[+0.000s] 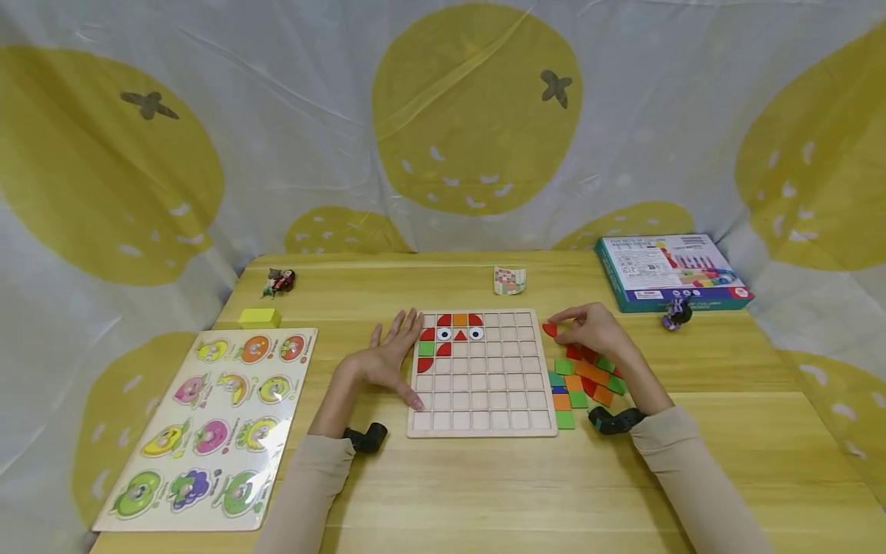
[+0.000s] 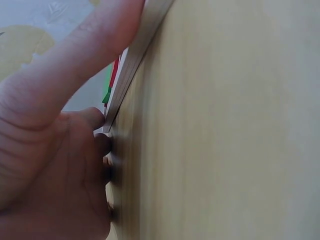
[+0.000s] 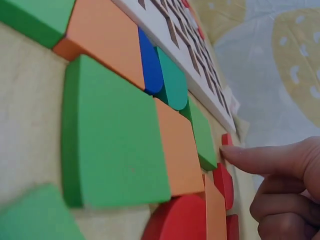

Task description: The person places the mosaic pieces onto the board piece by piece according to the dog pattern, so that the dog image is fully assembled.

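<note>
A square wooden grid board [image 1: 482, 432] lies in the middle of the table, its upper left cells filled with red, orange, green and eye-patterned tiles. My left hand [image 1: 383, 360] rests along the board's left edge with fingers spread, the thumb on the lower left corner. In the left wrist view, the thumb reaches over the board's side. Just off the upper right corner, my right hand [image 1: 594, 331] pinches a red curved tile [image 1: 550, 329] between thumb and index finger. Below that hand, several loose green, orange, red and blue tiles [image 1: 591, 372] lie beside the board.
To the left lies a fruit puzzle board [image 1: 228, 415] with a yellow block [image 1: 259, 318] behind it. A small patterned card [image 1: 509, 281] sits behind the grid. At the back right is a flat box [image 1: 671, 273], with a small dark figure [image 1: 676, 314] at its front. Another figurine [image 1: 279, 282] stands back left.
</note>
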`<state>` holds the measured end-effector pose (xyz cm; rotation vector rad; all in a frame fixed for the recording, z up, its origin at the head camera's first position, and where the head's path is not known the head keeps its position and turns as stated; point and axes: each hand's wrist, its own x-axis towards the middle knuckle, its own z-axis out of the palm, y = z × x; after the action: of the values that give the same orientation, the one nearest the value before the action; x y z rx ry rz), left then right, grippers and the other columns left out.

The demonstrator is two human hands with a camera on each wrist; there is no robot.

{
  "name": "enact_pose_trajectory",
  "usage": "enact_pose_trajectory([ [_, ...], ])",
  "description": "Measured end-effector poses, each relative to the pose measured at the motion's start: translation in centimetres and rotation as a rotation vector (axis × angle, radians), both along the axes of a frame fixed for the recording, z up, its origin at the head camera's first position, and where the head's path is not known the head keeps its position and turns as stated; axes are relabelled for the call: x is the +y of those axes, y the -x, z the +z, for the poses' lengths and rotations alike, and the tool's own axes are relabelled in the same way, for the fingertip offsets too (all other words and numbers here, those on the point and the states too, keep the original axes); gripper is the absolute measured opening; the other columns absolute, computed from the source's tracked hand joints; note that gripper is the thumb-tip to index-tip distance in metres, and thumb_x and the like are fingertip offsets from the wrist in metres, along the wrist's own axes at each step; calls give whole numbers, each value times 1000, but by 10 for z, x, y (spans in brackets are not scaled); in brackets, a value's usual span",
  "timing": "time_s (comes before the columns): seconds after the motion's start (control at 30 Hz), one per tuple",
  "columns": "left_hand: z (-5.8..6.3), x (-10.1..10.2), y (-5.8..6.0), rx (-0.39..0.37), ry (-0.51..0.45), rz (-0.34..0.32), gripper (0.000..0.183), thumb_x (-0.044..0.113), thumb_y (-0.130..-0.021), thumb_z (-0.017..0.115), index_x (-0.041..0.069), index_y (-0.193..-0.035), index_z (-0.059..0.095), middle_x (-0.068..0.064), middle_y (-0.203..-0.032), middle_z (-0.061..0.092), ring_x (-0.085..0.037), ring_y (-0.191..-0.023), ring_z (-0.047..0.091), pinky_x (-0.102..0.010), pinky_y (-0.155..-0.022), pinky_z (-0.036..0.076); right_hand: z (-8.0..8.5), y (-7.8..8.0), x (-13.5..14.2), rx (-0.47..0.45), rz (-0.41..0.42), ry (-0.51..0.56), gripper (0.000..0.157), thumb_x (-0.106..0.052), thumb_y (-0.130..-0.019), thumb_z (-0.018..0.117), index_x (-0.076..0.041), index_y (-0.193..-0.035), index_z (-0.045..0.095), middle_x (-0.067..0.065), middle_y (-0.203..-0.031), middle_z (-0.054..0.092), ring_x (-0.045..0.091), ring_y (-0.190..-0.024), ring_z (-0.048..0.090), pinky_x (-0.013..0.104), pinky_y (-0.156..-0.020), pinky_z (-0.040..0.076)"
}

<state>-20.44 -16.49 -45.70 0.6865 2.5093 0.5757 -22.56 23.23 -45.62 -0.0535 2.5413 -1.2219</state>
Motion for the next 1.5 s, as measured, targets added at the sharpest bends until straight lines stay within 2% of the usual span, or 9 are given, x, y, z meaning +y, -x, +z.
enact_pose_trajectory([
  [0.23,1,4,0,-4,-2,-11,151,57,-51,89,13,-155,-12,-10,-161,-23,-32,-149,-22,-64,-115,-14,3,0,0,23,-8,-59,31,-18,-83,75,-1,-107,69,-3,-56,36,14,-50,34,25,-48,29],
  [0.37,0,4,0,-9,2,-7,151,56,-52,89,13,-155,-12,-10,-161,-23,-32,-148,-23,-64,-115,-14,8,-6,-10,46,-13,-24,30,-22,-85,74,-4,-108,70,-3,-56,34,14,-49,32,25,-46,28],
  [0.47,0,5,0,-10,13,-3,152,57,-51,89,13,-154,-13,-9,-161,-23,-32,-149,-22,-64,-115,-14,13,-15,-35,35,31,46,27,-24,-83,76,-9,-105,73,-2,-55,30,14,-48,29,25,-46,25],
  [0.67,3,10,1,-16,10,-7,151,57,-52,89,12,-155,-12,-10,-161,-22,-32,-149,-22,-64,-115,-13,16,-33,-109,-2,120,117,23,-20,-75,83,-12,-96,78,-4,-53,32,13,-52,29,24,-49,23],
  [0.9,5,9,1,-10,45,-7,151,59,-52,88,14,-154,-14,-8,-161,-24,-30,-149,-23,-62,-116,-14,12,-41,-162,67,119,38,20,-19,-68,88,-13,-86,79,-4,-58,46,12,-52,36,23,-48,24],
  [1.07,5,6,1,-4,43,-3,151,60,-52,87,14,-154,-15,-8,-161,-23,-30,-149,-22,-62,-116,-13,11,-41,-170,100,69,6,22,-18,-65,89,-13,-83,78,0,-63,57,12,-53,42,23,-48,29],
  [1.3,3,2,1,-13,43,-3,152,60,-52,87,14,-154,-15,-8,-161,-24,-30,-149,-23,-62,-116,-14,7,-39,-170,75,64,63,16,-17,-69,87,-14,-82,80,1,-97,73,12,-55,46,23,-49,34],
  [1.4,3,2,1,-13,39,-5,151,60,-52,87,14,-154,-14,-8,-161,-24,-30,-149,-23,-62,-116,-14,5,-37,-173,84,65,60,14,-17,-68,87,-14,-80,80,1,-96,74,11,-55,47,23,-49,35],
  [1.5,3,0,0,-7,37,-4,151,60,-53,87,14,-154,-14,-9,-161,-24,-31,-149,-23,-62,-116,-14,4,-37,-176,82,61,62,14,-17,-68,87,-15,-79,80,0,-83,73,10,-52,45,22,-48,33],
])
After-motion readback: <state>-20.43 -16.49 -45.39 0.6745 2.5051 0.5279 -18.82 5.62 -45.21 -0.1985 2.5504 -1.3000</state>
